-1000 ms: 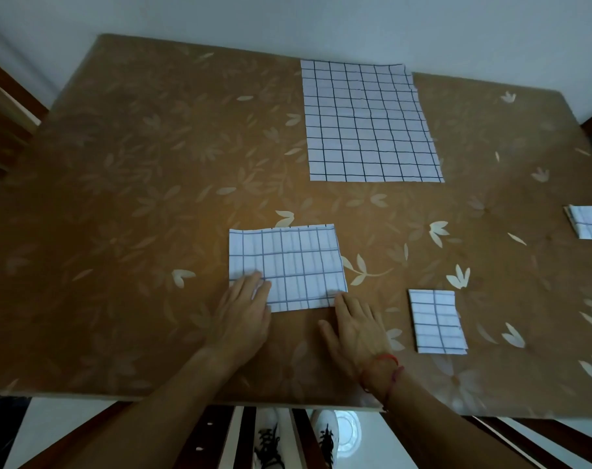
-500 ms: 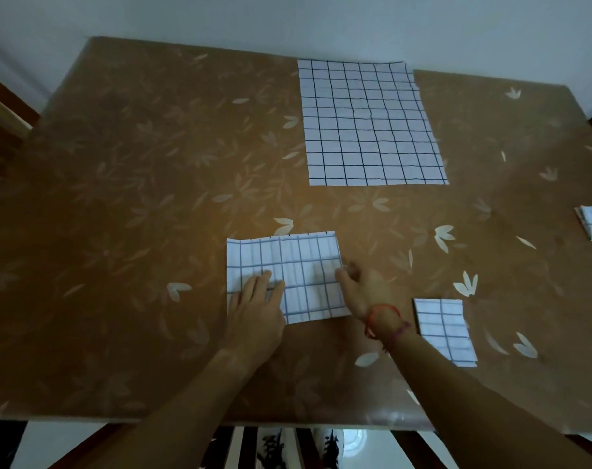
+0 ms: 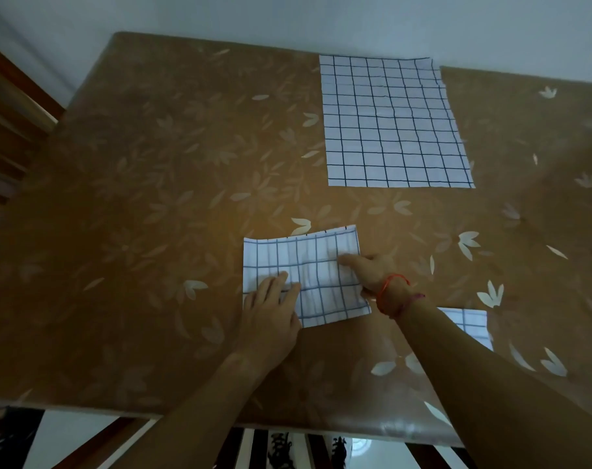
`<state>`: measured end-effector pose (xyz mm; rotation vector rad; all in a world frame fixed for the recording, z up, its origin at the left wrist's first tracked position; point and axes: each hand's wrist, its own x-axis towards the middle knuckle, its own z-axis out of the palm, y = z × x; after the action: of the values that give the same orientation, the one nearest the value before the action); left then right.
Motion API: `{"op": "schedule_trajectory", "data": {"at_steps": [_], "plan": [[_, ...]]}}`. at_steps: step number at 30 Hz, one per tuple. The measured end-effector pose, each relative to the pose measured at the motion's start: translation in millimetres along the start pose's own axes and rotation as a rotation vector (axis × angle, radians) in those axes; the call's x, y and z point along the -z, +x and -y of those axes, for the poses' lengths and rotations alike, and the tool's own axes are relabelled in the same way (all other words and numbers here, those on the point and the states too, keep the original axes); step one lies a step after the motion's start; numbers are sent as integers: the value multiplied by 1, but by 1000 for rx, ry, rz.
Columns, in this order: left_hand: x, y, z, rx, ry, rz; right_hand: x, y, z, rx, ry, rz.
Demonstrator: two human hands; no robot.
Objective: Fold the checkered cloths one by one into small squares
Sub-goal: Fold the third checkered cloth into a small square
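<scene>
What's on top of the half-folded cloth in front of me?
Left hand lies flat on the cloth at its near left corner; right hand touches its right edge. Fabric beneath is hidden.

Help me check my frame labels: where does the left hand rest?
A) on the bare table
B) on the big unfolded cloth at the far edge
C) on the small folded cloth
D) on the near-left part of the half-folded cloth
D: the left hand lies flat on the near-left part of the half-folded cloth, whose right edge the right hand grips.

Right hand [image 3: 372, 270]: fingers hidden, prob. under half-folded cloth [image 3: 304, 265] edge; its forearm [image 3: 457, 367] covers part of small folded cloth [image 3: 472, 321].
</scene>
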<state>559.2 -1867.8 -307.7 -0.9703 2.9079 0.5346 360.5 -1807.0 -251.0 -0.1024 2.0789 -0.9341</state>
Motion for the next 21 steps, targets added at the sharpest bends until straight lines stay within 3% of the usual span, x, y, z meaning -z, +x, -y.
{"op": "schedule_trajectory", "data": {"at_steps": [4, 7, 14, 17, 21], "plan": [[4, -1, 3, -26, -54, -23, 4, -3, -10, 39, 27, 13], [8, -6, 4, -63, -51, -59, 6, -11, -21, 26, 130, -76], [-2, -19, -3, -132, -57, -56, -8, -32, -60, -152, 391, -195], [-5, -22, -3, -93, -76, -55, -20, -50, -72, -276, 649, -32], [-7, -29, -3, -113, -76, -79, -24, -77, -65, -284, 688, 178]]}}
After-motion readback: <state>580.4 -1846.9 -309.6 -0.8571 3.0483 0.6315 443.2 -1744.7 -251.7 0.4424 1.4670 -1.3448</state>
